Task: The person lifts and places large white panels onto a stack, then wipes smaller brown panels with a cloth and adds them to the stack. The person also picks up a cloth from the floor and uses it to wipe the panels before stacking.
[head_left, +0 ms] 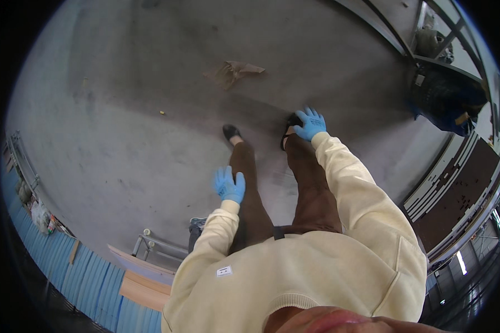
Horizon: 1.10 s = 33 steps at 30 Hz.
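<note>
My left hand [229, 186], in a light blue glove, hangs over the floor beside my left leg. Its fingers are spread and nothing is in it. My right hand [311, 124], gloved in the same blue, is held out farther forward, with its fingers apart and no object in them. In the picture it partly overlaps my right black shoe [294, 120]. A crumpled sheet of brown paper [229, 74] lies on the grey floor [166, 61] ahead of my feet, well away from both hands.
A small yellowish scrap [162, 112] lies on the floor. To the right stand a large dark blue bag [447, 91] by a metal frame and a stack of brown and white boards [455, 194]. At lower left are a metal trolley frame [164, 248] and a row of blue panels [83, 272].
</note>
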Motion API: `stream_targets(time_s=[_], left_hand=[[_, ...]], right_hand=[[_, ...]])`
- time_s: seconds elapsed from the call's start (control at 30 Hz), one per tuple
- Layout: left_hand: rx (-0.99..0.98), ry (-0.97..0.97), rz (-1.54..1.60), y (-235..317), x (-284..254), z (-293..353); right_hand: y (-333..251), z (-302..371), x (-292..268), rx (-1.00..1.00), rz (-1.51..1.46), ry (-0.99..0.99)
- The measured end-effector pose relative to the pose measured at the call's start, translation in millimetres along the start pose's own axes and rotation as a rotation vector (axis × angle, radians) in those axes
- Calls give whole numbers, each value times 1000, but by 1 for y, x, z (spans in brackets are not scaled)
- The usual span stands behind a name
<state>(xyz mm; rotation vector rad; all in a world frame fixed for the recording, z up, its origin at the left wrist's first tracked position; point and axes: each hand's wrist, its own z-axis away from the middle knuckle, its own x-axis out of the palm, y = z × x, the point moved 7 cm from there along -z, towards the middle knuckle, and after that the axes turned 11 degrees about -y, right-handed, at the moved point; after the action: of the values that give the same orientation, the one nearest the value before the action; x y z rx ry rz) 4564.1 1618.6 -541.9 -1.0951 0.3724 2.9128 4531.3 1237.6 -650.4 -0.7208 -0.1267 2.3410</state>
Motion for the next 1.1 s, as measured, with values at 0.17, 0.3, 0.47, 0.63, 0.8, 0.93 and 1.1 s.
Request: stream_targets(time_s=[0.17,0.3,0.47,0.63,0.8,0.93,1.1], left_hand=[[97,-3,-179,48,10,-46],[93,-26,-89,49,-13,-75],[165,-24,-85,47,-27,-103],[156,-8,-113,44,-37,-112],[170,-22,-171,50,-31,-100],[74,-184,-225,48,-12,-91],[63,-243,-224,63,-36,-68]], right_hand=[[-36,-156,15,-158,217,119],[-64,-290,43,-168,336,115],[-84,-385,59,-172,332,325],[-100,-380,32,-143,194,301],[-107,-232,-60,-386,-152,786],[-57,-144,-56,-48,32,79],[29,23,-141,75,-406,318]])
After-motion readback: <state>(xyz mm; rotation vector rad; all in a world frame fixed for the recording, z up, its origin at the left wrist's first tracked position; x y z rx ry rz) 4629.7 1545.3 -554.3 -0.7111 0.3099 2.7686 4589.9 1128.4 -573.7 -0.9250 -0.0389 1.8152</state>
